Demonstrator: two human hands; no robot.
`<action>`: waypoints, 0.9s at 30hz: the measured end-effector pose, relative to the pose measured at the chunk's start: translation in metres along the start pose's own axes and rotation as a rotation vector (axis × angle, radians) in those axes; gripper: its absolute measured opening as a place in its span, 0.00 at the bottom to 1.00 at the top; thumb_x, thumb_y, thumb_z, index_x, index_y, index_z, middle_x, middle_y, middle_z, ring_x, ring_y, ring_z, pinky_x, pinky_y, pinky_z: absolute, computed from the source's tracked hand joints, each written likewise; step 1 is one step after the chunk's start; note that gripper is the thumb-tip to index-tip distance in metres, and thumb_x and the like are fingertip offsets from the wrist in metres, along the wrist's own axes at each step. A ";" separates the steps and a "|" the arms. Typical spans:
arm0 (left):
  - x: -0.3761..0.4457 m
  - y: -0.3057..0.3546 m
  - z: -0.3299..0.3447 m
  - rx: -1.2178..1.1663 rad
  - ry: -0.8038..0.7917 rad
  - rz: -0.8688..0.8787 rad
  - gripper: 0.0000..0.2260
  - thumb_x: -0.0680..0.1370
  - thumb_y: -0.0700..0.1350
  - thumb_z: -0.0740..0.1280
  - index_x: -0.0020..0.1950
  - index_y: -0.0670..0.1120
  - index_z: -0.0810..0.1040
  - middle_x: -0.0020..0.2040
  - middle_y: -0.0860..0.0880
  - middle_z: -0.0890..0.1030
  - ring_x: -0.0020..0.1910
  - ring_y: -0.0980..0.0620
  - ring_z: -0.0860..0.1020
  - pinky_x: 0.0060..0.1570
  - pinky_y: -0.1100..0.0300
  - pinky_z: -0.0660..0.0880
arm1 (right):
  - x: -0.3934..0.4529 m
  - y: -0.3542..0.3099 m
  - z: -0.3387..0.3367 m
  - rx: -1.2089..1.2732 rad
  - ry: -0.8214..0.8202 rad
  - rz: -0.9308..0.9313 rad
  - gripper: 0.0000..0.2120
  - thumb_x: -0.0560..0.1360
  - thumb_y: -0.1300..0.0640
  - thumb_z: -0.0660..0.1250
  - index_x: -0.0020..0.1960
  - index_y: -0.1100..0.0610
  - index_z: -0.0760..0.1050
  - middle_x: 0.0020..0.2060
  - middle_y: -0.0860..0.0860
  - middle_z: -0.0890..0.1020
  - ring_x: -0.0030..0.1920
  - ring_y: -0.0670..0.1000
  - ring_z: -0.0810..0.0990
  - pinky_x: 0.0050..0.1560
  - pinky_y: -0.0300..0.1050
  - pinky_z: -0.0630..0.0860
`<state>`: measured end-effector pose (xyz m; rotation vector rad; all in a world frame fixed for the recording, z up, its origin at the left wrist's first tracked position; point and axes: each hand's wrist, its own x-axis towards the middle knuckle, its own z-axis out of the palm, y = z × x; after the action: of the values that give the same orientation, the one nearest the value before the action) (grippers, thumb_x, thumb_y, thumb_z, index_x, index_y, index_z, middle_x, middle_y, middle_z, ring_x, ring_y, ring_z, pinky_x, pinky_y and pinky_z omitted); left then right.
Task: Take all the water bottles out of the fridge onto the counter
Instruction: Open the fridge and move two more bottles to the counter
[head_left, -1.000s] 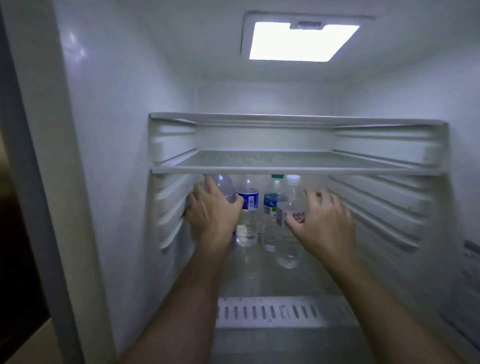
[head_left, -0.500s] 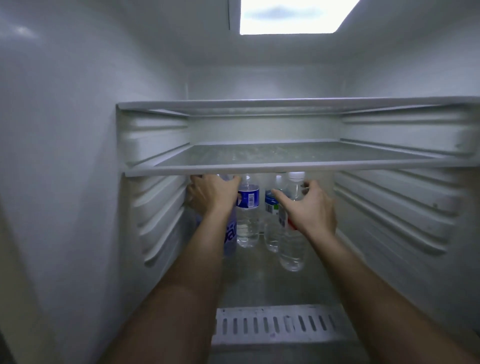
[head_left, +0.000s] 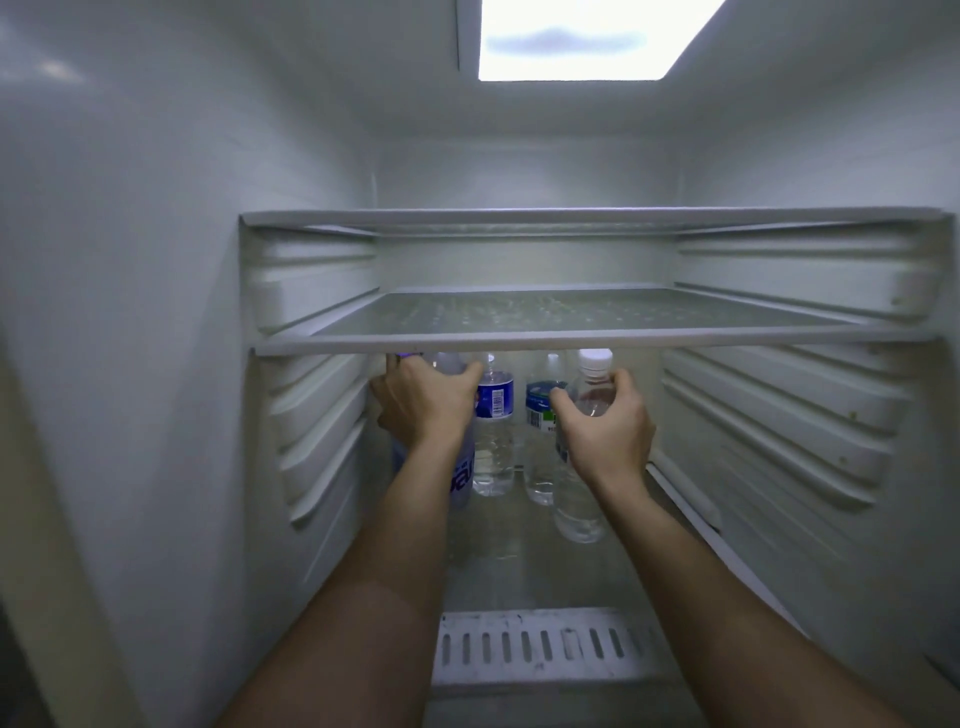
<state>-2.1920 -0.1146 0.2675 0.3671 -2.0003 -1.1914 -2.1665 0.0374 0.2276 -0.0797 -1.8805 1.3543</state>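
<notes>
We reach both bare arms into the white fridge (head_left: 156, 312), under the clear glass shelf (head_left: 571, 343) that runs across the middle. Our left hand (head_left: 423, 402) is curled around the upper part of the large clear plastic bottle with purple lettering (head_left: 460, 480) at the far left; the thumb wraps over its shoulder and the fingers (head_left: 384, 400) go round the far side, so the hand is closed on it. Our right hand (head_left: 608, 428) is wrapped around the clear plastic water bottle with the white cap (head_left: 579, 512), thumb on the left side and fingers on the right, just below the cap. Between the two hands, farther back, stand two more bottles, upright and just beside each other: a clear water bottle with a dark blue label (head_left: 493, 447) and a clear water bottle with a blue and green label (head_left: 539, 467). All four stand on the fridge floor, beyond the white slotted vent strip (head_left: 545, 644) near us.
</notes>
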 end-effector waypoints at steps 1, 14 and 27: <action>-0.005 0.002 -0.002 -0.004 -0.007 -0.005 0.22 0.67 0.59 0.76 0.51 0.44 0.80 0.54 0.47 0.80 0.58 0.42 0.76 0.53 0.43 0.78 | -0.003 0.000 0.000 0.005 0.010 -0.007 0.11 0.70 0.51 0.75 0.46 0.49 0.74 0.40 0.45 0.80 0.42 0.50 0.80 0.38 0.42 0.72; -0.059 0.008 -0.051 -0.032 -0.014 0.126 0.28 0.66 0.55 0.76 0.62 0.48 0.76 0.57 0.45 0.82 0.58 0.38 0.77 0.49 0.44 0.78 | -0.035 -0.041 -0.032 0.138 0.053 0.001 0.12 0.70 0.54 0.76 0.43 0.47 0.73 0.37 0.43 0.79 0.37 0.44 0.79 0.36 0.40 0.75; -0.103 0.025 -0.106 -0.115 -0.094 0.118 0.23 0.65 0.56 0.79 0.55 0.49 0.78 0.55 0.50 0.82 0.55 0.44 0.79 0.47 0.55 0.74 | -0.078 -0.075 -0.075 0.193 0.061 0.038 0.12 0.72 0.53 0.77 0.47 0.53 0.74 0.36 0.41 0.77 0.36 0.39 0.77 0.35 0.36 0.70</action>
<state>-2.0427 -0.1077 0.2696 0.1364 -1.9933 -1.2622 -2.0376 0.0264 0.2529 -0.0587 -1.6975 1.5357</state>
